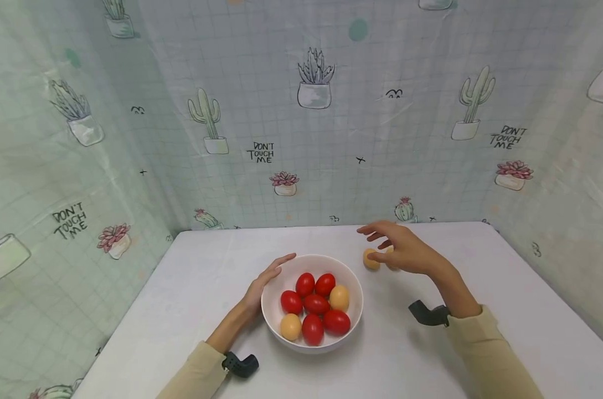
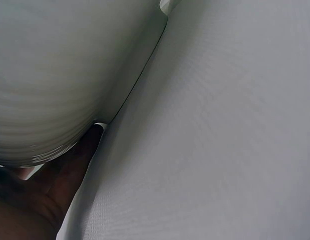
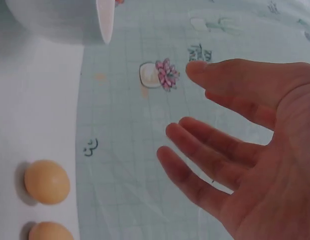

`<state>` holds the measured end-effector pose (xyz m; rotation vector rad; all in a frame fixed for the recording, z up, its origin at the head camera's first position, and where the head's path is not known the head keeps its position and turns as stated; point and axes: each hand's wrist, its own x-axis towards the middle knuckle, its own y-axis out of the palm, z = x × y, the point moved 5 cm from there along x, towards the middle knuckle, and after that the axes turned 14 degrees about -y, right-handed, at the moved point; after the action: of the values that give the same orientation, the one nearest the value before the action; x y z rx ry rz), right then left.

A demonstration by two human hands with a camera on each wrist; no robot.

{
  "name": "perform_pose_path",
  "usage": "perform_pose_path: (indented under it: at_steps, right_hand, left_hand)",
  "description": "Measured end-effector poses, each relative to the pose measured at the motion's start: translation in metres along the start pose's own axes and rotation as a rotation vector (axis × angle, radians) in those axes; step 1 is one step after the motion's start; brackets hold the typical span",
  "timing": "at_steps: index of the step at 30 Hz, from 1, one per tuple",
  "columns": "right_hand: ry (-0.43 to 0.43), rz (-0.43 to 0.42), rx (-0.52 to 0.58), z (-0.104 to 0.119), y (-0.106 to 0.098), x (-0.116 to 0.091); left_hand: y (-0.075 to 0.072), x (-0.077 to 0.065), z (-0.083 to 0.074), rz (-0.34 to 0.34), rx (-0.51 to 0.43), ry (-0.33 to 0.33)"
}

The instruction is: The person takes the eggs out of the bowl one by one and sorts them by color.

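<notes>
A white bowl (image 1: 357, 277) holds several glossy red, egg-shaped pieces (image 1: 315, 304), tomato-like in look, and two tan eggs (image 1: 339, 298). My left hand (image 1: 261, 288) lies along the bowl's left side, its fingers stretched at the rim. From the left wrist, that hand (image 2: 39, 205) shows low against the bowl's outer wall (image 2: 54, 75). My right hand (image 1: 411, 249) hovers right of the bowl with fingers spread and nothing in them. Under it in the head view are two more tan eggs (image 1: 371, 260), which the right wrist view shows as eggs (image 3: 47, 182) on the table, apart from the fingers.
The white table (image 1: 221, 255) ends at a back edge against a pale green sheet (image 1: 261, 66) printed with cacti. More of this sheet hangs at both sides. A dark wrist device (image 1: 240, 366) sits on the left wrist, another device (image 1: 428, 314) on the right.
</notes>
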<state>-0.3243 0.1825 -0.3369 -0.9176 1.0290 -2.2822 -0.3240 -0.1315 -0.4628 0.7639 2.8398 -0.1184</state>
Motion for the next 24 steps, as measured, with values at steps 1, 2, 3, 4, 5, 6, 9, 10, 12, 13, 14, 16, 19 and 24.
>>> perform_pose_path:
  at_steps: [1,2,3,4,5,6,9,10,12,13,14,16,19,24]
  right_hand:
    - [-0.014,-0.005,0.0,0.003,0.002,0.0]
    - [-0.028,-0.006,-0.001,0.006,0.003,0.001]
    - [-0.039,-0.004,0.003,0.008,0.005,0.001]
    - [-0.054,-0.001,0.009,0.011,0.006,0.001]
    - [-0.069,0.003,0.012,0.013,0.008,0.001]
    - [-0.082,0.009,0.022,0.016,0.01,0.002]
    - [-0.113,0.042,0.051,0.023,0.017,0.006]
    - [-0.12,0.059,0.051,0.026,0.021,0.008]
    - [-0.127,0.1,0.061,0.032,0.027,0.013]
    - [-0.129,0.128,0.07,0.034,0.031,0.015]
    - [-0.135,0.159,0.075,0.037,0.035,0.019]
    - [-0.15,0.222,0.092,0.044,0.043,0.025]
    - [-0.169,0.309,0.11,0.055,0.053,0.035]
    - [-0.212,0.429,0.1,0.072,0.067,0.052]
  left_hand:
    - [0.0,0.0,0.001,0.005,0.003,0.001]
    - [0.001,0.0,0.001,0.008,0.005,0.001]
    - [0.001,0.0,0.002,0.009,0.007,-0.001]
    - [0.001,0.0,0.002,0.009,0.01,-0.002]
    - [0.001,0.0,0.003,0.005,0.012,-0.003]
    - [0.001,0.0,0.003,0.001,0.011,-0.005]
    - [0.0,0.0,0.004,-0.009,0.012,-0.003]
    - [0.0,-0.001,0.004,-0.012,0.011,-0.004]
    - [0.0,-0.002,0.004,-0.014,0.009,-0.005]
    - [0.0,-0.002,0.005,-0.014,0.006,-0.006]
    - [0.0,-0.002,0.005,-0.014,0.005,-0.007]
    - [0.0,-0.003,0.005,-0.019,0.006,-0.01]
    - [0.0,-0.003,0.005,-0.024,0.015,-0.01]
    - [-0.001,0.0,0.004,-0.037,0.028,-0.011]
